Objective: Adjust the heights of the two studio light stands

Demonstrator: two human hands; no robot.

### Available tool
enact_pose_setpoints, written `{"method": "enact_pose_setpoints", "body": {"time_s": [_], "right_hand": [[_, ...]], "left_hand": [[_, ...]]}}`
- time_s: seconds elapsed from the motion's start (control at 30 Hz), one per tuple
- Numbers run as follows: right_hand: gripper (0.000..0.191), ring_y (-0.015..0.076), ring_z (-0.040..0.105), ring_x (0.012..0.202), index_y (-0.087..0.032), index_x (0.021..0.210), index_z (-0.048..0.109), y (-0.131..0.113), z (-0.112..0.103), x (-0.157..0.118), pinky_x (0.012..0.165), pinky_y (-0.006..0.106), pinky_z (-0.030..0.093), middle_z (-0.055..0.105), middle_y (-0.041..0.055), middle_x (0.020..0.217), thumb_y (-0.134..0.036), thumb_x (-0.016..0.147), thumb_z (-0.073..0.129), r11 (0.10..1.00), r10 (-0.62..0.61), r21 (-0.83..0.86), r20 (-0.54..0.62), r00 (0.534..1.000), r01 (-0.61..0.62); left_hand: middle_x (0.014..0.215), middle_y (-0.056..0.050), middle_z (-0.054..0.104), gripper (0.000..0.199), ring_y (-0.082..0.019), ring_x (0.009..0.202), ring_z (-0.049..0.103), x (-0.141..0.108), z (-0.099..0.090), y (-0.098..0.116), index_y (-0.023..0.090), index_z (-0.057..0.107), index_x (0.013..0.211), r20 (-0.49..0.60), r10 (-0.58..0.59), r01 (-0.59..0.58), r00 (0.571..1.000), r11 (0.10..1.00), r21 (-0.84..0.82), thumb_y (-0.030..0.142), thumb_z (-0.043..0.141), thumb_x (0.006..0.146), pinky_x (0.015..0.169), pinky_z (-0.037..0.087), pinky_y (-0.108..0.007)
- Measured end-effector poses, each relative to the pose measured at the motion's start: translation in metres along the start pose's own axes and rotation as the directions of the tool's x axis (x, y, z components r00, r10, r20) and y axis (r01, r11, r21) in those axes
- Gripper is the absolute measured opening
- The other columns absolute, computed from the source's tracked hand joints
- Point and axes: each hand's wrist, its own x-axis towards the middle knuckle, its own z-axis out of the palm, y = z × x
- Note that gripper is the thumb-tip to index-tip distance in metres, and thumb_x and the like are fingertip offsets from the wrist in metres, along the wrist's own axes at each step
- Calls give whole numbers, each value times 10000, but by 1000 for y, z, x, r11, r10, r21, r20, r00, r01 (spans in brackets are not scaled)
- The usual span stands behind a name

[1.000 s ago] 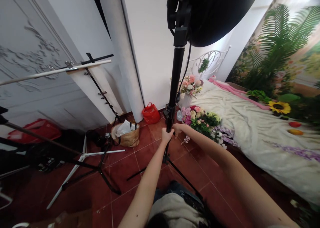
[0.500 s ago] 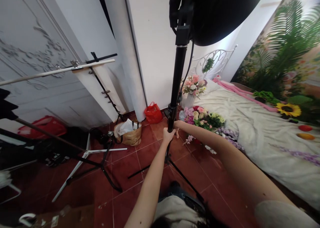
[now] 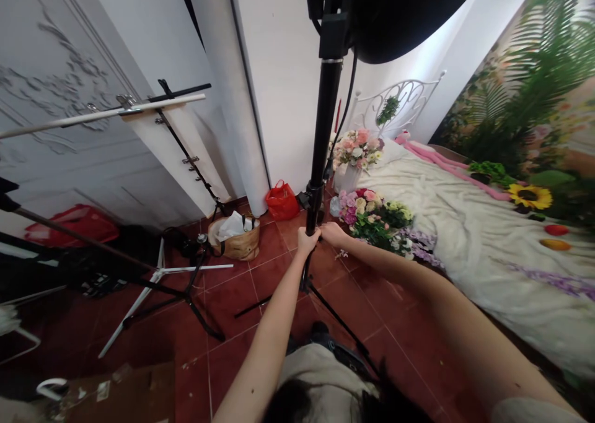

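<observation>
The left hand (image 3: 307,241) and right hand (image 3: 331,234) both close around the black light stand pole (image 3: 320,138), steadying the softbox (image 3: 409,14) overhead; beyond the hands, flower bunches (image 3: 372,222) lie on the tiled floor (image 3: 274,280) beside a bed (image 3: 469,243).

Red floor tiles (image 3: 227,305) carry a paper bag (image 3: 235,242) and bouquets (image 3: 367,222).

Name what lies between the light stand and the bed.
The head view shows a bouquet on the floor between the light stand and the bed, with a vase of flowers behind it.
</observation>
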Motion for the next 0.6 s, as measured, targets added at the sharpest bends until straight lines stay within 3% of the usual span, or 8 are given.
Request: {"method": "enact_pose_setpoints", "body": {"time_s": [0.17,0.37,0.6], "right_hand": [[270,217,600,989,-62,1057,609,-11,16,-18,845,256,427,647,182,1052,-175,920,406,998,56,-7,-52,997,-57],[324,245,536,1109,-70,1183,555,-17,3,1,865,282,449,576,191,1202,-179,904,432,994,104,-35,29,994,-103],[191,234,646,920,-133,965,675,-24,-3,12,788,286,484,695,116,959,-166,839,536,991,136,-33,160,978,-133]], "left_hand": [[449,32,407,245,-64,449,369,-5,0,5,158,448,442,8,7,-7,1000,1000,-13,242,613,603,438,281,-192],[449,28,428,250,-68,449,391,-6,0,6,153,470,456,-1,8,-8,1000,1000,-25,275,619,616,444,298,-190],[462,28,438,210,-72,445,401,-4,-2,0,144,508,485,-19,-5,5,1000,1000,24,261,630,609,434,288,-191]]}}
